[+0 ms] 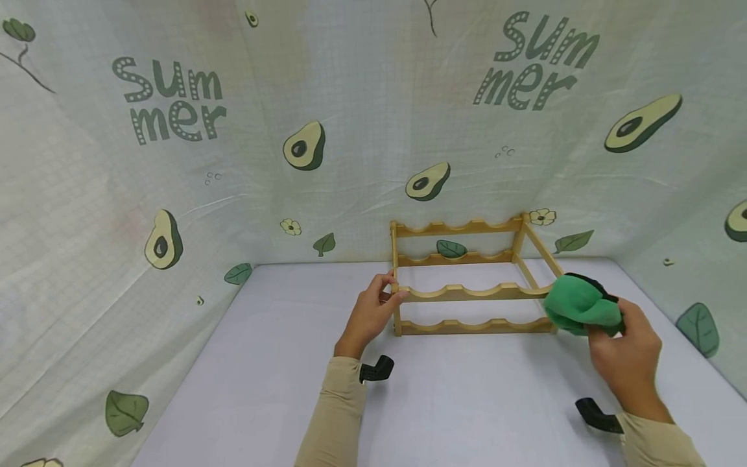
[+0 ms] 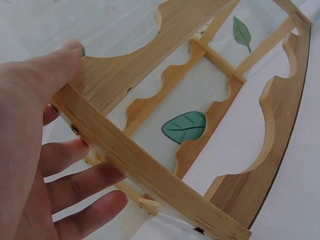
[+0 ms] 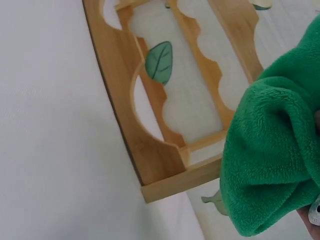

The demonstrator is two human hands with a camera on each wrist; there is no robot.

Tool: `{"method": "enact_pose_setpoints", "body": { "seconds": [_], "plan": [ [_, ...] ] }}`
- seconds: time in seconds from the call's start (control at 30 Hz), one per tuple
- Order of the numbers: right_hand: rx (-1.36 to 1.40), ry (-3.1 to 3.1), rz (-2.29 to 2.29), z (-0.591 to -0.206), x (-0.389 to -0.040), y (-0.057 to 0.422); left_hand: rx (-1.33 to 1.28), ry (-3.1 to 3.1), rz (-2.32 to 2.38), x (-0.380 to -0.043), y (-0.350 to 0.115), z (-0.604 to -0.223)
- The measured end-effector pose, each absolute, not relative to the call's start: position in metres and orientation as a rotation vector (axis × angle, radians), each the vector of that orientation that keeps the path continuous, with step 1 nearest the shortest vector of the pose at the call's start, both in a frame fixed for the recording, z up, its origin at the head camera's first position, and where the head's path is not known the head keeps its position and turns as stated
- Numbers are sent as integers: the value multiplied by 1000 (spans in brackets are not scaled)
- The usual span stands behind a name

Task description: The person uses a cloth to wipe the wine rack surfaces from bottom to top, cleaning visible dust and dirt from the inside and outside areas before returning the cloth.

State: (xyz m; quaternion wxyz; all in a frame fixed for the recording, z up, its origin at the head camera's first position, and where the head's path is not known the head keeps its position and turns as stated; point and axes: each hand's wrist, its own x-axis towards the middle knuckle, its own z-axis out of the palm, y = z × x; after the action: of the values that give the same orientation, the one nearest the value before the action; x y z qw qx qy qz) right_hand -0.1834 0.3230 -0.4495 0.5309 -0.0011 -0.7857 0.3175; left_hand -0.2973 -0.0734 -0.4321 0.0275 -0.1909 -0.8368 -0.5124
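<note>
A wooden rack (image 1: 467,293) with scalloped rails stands on the white table near the back. At its front left corner my left hand (image 1: 369,314) grips the upright, thumb on top of the upper rail in the left wrist view and the other fingers behind the post (image 2: 145,160). My right hand (image 1: 627,350) holds a bunched green cloth (image 1: 580,305) against the rack's front right corner. In the right wrist view the plush cloth (image 3: 275,150) covers the upper end of the right post (image 3: 182,182), and most of the right hand is hidden.
The white table (image 1: 262,389) reaches back to a hanging curtain (image 1: 362,117) printed with avocados and leaves, which also closes off both sides. A black wrist mount (image 1: 378,368) sticks out from the left sleeve, and another mount (image 1: 598,415) from the right.
</note>
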Motion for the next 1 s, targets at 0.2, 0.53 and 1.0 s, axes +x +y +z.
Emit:
{"method": "enact_pose_setpoints", "body": {
  "seconds": [0.2,0.53,1.0],
  "plan": [
    [-266,-1918,928,-443,-179,319,-578,-2595,-1540,-296,-72,-431],
    [-443,-1991,995,-448,-179,323,-597,-2602,-1558,-296,-72,-431],
    [-141,-2095,782,-461,-181,343,-607,-2593,-1589,-295,-72,-429]
  ]
}}
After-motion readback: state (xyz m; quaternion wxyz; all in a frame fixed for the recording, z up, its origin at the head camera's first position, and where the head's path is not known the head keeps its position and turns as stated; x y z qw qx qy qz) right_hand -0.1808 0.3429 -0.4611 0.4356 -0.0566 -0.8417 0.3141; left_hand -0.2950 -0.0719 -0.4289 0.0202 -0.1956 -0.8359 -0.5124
